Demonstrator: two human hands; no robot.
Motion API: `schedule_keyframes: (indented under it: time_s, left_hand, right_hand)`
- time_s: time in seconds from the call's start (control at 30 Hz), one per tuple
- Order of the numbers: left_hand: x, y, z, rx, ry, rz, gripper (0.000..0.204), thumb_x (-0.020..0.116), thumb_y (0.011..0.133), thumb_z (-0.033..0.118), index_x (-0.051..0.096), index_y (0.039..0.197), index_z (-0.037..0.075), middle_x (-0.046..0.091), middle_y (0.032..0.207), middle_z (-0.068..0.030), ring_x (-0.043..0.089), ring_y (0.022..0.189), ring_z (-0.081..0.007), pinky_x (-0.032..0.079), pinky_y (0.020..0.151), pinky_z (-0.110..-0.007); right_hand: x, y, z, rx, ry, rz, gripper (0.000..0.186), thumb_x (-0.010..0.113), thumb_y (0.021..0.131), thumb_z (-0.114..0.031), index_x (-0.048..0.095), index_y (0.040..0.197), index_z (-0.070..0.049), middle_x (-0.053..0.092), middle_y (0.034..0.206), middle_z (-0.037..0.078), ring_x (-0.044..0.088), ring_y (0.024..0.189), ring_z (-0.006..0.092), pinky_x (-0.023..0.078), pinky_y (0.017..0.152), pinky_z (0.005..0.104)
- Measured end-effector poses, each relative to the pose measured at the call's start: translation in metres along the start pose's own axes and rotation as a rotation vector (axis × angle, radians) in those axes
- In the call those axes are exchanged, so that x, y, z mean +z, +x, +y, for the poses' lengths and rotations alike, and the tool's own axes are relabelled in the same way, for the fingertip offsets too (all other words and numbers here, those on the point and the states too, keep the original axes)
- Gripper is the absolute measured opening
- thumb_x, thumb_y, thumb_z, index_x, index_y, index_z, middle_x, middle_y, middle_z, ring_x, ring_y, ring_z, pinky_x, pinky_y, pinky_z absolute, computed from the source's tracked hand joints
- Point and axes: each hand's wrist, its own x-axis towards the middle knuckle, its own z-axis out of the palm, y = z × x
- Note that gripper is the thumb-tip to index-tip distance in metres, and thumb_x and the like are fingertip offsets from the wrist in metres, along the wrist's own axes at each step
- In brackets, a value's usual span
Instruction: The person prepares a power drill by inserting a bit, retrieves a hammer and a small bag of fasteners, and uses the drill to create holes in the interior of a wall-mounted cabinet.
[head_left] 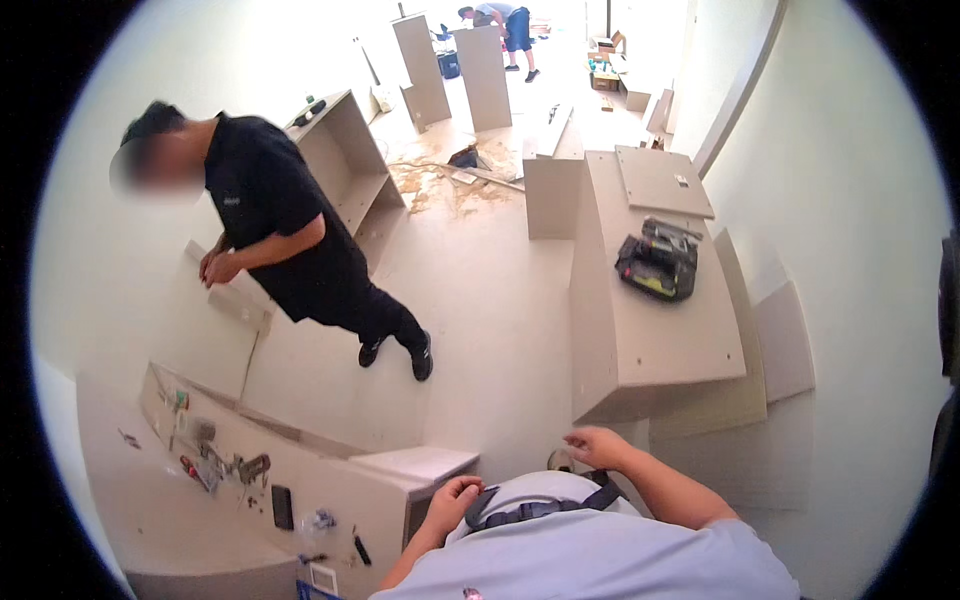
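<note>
My left hand (456, 498) hangs at my waist beside a black strap (530, 512), fingers loosely curled and apart, with nothing visible in it. Just left of it is the end of a low beige cabinet (390, 485). My right hand (598, 447) is out in front of my waist, fingers loosely apart and no object seen in them. It is nearest to the front edge of a long beige cabinet (670, 335), without clearly touching it. On that cabinet's top lie a black and green power tool (660, 262) and a loose panel (665, 182).
On the left low cabinet lie a black phone-like object (283, 508), a dark pen-like object (361, 546) and several tools. A person in black (290, 220) stands at left by an open cabinet (345, 160). Another person (505, 25) bends far back, past upright panels (484, 80) and floor debris (465, 160).
</note>
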Motion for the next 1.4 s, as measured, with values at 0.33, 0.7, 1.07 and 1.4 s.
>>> schedule_keyframes:
  time_s: [0.33, 0.7, 1.07, 1.4]
  left_hand:
    - [-0.093, 0.217, 0.060, -0.111, -0.185, 0.266, 0.022, 0.061, 0.099, 0.015, 0.066, 0.114, 0.000, 0.072, 0.106, -0.0101, 0.068, 0.101, -0.0176, 0.054, 0.086, -0.032]
    - [-0.237, 0.632, 0.235, 0.114, 0.479, 0.128, 0.035, 0.065, 0.093, 0.031, 0.071, 0.114, 0.003, 0.073, 0.109, -0.0176, 0.070, 0.103, -0.0298, 0.054, 0.091, -0.040]
    - [-0.351, 0.927, 0.320, 0.064, 0.790, 0.008, 0.037, 0.063, 0.091, 0.033, 0.072, 0.107, 0.000, 0.073, 0.104, -0.0210, 0.069, 0.101, -0.0366, 0.053, 0.089, -0.044]
    - [-0.478, 1.021, 0.337, -0.718, 0.640, 0.062, 0.042, 0.063, 0.087, 0.042, 0.075, 0.102, 0.005, 0.072, 0.105, -0.0203, 0.069, 0.103, -0.0354, 0.053, 0.089, -0.045]
  right_hand:
    - [-0.219, 0.237, -0.111, -0.339, -0.005, 0.156, 0.040, 0.067, 0.093, -0.023, 0.063, 0.130, -0.006, 0.070, 0.118, 0.014, 0.067, 0.108, 0.0289, 0.054, 0.095, 0.0407]
    - [-0.346, 0.441, -0.139, 0.103, 0.068, 0.136, 0.044, 0.070, 0.090, -0.025, 0.064, 0.129, -0.005, 0.070, 0.123, 0.016, 0.068, 0.110, 0.0278, 0.053, 0.097, 0.0388]
    - [-0.541, 0.668, -0.084, 0.269, 0.356, 0.370, 0.046, 0.070, 0.089, -0.023, 0.064, 0.130, -0.003, 0.071, 0.122, 0.015, 0.068, 0.111, 0.0263, 0.053, 0.097, 0.0382]
    - [-0.836, 0.969, -0.117, 0.098, 0.137, 0.239, 0.043, 0.067, 0.090, -0.023, 0.065, 0.127, -0.002, 0.072, 0.116, 0.018, 0.070, 0.105, 0.0293, 0.055, 0.092, 0.0382]
